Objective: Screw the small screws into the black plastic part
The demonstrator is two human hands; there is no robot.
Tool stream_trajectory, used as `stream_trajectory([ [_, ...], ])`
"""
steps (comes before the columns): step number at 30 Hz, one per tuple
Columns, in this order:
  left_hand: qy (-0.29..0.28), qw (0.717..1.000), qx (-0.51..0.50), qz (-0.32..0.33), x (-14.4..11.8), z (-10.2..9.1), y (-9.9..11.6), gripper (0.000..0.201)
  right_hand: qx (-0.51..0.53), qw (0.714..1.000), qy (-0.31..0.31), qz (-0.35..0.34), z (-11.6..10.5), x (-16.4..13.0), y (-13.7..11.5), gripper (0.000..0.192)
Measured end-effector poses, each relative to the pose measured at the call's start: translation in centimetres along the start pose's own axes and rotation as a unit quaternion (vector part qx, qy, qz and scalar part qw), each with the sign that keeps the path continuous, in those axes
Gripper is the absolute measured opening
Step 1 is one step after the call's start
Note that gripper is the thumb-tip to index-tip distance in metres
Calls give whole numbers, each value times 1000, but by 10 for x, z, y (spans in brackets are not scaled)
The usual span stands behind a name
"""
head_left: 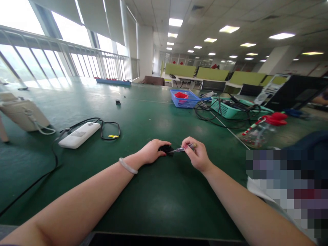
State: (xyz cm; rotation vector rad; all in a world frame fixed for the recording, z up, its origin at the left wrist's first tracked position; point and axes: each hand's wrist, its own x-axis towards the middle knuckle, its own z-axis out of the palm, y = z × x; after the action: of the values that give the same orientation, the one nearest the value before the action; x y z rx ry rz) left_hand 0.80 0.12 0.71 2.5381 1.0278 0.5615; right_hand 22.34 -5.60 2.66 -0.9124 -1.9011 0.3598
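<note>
My left hand (153, 150), with a pale bangle (128, 166) on its wrist, is closed around a small black part (166, 149) on the green table. The part's exact kind is too small to make out, and my fingers cover some of it. In my right hand (197, 155) is a screwdriver (183, 149) with a translucent handle, gripped between thumb and fingers. It lies almost level, and its shaft points left, with the tip at the black part.
A white power bank (80, 135) with a black cable lies left on the green table (153, 201). Farther back are a small black piece (118, 102), a blue basket (185, 99) and a teal basket (230, 108) with cables. A red-lidded bottle (263, 131) stands right.
</note>
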Motion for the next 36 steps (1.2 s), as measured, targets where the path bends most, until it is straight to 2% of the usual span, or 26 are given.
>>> stream_trajectory([
  [4, -3, 1000, 4, 2, 0, 0, -2, 50, 6, 999, 33, 11, -1, 0, 5, 19],
  [8, -2, 1000, 9, 6, 0, 1, -3, 51, 1, 999, 26, 20, -3, 1, 6, 19],
  [16, -6, 1000, 19, 9, 2, 2, -5, 52, -50, 998, 8, -48, -3, -2, -9, 10],
  [22, -5, 1000, 4, 19, 1, -1, -3, 48, -109, 988, -56, -95, 5, -2, -18, 4],
  [30, -1, 999, -9, 32, 3, 0, -5, 47, -140, 984, -89, -58, 11, 0, -20, 8],
  [36, -1, 999, -11, 34, 2, 0, -5, 46, -145, 986, -46, -69, 12, -1, -18, 10],
])
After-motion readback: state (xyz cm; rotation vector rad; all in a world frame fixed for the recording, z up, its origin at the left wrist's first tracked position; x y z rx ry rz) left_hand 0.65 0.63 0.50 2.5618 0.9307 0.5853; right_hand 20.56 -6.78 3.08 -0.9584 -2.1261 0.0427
